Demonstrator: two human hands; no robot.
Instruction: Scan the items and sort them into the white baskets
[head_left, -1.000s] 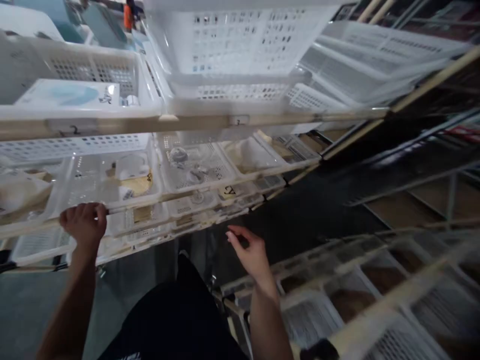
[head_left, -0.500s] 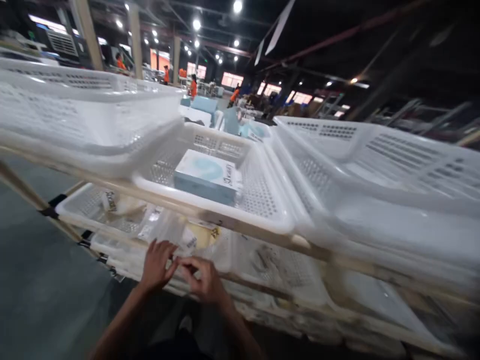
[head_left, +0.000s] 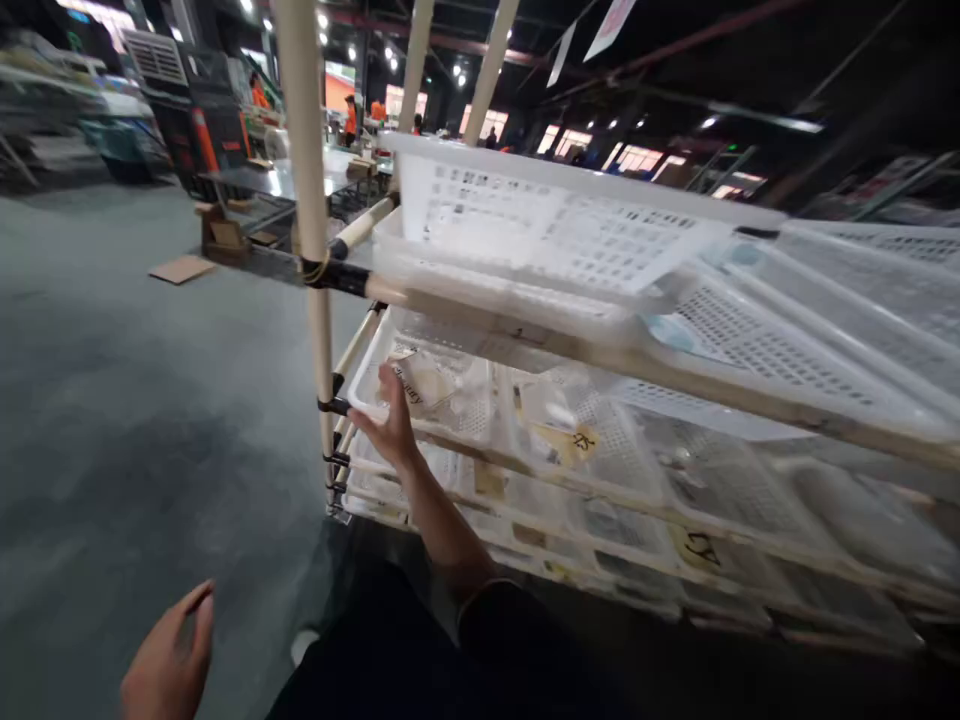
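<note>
At the lower left, over the grey floor, my left hand (head_left: 169,655) has its thumb and forefinger tips together; anything between them is too small to make out. My right hand (head_left: 390,425) is open, thumb and fingers apart, at the front left corner of a white basket (head_left: 367,385) on the second level of the rack. Inside that basket lies a clear bag with a printed card (head_left: 409,385). Directly above, a white perforated basket (head_left: 540,220) rests on the top level.
A pale pipe post (head_left: 311,200) with black joints marks the rack's left end. More baskets line the lower levels to the right. Behind stand a metal table (head_left: 262,182) and a dark machine (head_left: 199,130). Cardboard (head_left: 182,269) lies on the floor. People in orange are far back.
The view has swung toward the rack's left end. My hands, close together before, are now far apart: the right opened at the second-level basket, the left over the floor.
</note>
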